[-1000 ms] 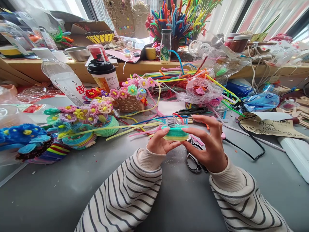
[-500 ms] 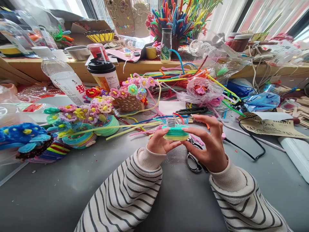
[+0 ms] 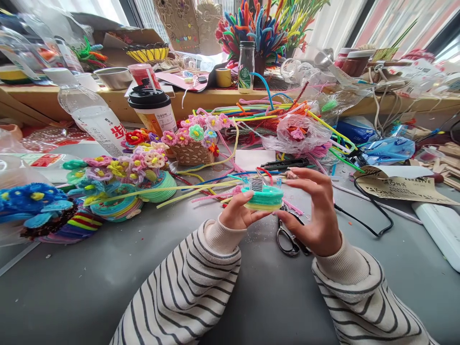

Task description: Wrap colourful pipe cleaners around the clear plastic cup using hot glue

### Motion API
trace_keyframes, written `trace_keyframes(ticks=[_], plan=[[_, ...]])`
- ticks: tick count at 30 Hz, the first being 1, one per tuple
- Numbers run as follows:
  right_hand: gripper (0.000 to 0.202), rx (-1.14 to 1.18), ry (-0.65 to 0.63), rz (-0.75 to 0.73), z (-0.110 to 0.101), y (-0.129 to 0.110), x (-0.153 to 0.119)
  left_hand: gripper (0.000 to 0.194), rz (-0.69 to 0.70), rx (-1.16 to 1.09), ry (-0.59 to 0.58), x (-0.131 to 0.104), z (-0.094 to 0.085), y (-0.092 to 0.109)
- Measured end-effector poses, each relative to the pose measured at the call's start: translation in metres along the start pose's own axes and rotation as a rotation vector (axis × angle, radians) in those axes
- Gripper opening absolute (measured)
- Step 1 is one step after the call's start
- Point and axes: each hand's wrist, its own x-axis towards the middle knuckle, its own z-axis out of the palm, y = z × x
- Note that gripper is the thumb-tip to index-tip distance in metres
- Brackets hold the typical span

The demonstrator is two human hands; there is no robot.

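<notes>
Above a cluttered grey craft table [image 3: 251, 297], seen from the head camera, the left hand [image 3: 237, 214] pinches the small clear plastic cup wrapped in teal and yellow pipe-cleaner coils [image 3: 262, 195] while the right hand [image 3: 314, 211] steadies its far side with curled fingertips. Black-handled scissors [image 3: 289, 237] lie just beneath. Wrapping likely goes best with firm thumb pressure, each coil snug against the one before.

The brown paper sheet [image 3: 398, 188] reads "ADHESIVE" (other labels too blurred).
</notes>
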Motion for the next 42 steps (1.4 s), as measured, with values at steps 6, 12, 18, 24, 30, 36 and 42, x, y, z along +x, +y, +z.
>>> trace_keyframes(ticks=[6, 12, 18, 24, 30, 36, 42], plan=[[0.024, 0.345, -0.175, 0.266, -0.014, 0.014, 0.004, 0.029, -0.104, 0.069, 0.005, 0.002, -0.002, -0.002], [0.016, 0.46, -0.282, 0.387, -0.021, 0.012, 0.011, 0.031, -0.212, 0.103, 0.077, 0.014, -0.011, -0.009], [0.01, 0.546, -0.161, 0.489, -0.012, 0.009, 0.007, 0.052, -0.033, 0.218, 0.081, 0.011, -0.003, -0.008], [0.01, 0.624, -0.142, 0.541, -0.006, 0.005, 0.006, 0.058, 0.291, 0.499, 0.201, 0.008, 0.004, -0.012], [0.01, 0.743, -0.198, 0.602, -0.007, 0.005, 0.003, 0.081, 0.334, 0.618, 0.267, 0.007, 0.004, -0.012], [0.017, 0.781, -0.269, 0.613, -0.005, 0.01, -0.002, 0.075, 0.32, 0.776, 0.265, 0.005, 0.007, -0.015], [0.018, 0.737, -0.276, 0.635, -0.006, 0.012, -0.004, 0.073, 0.32, 0.813, 0.276, 0.004, 0.007, -0.014]])
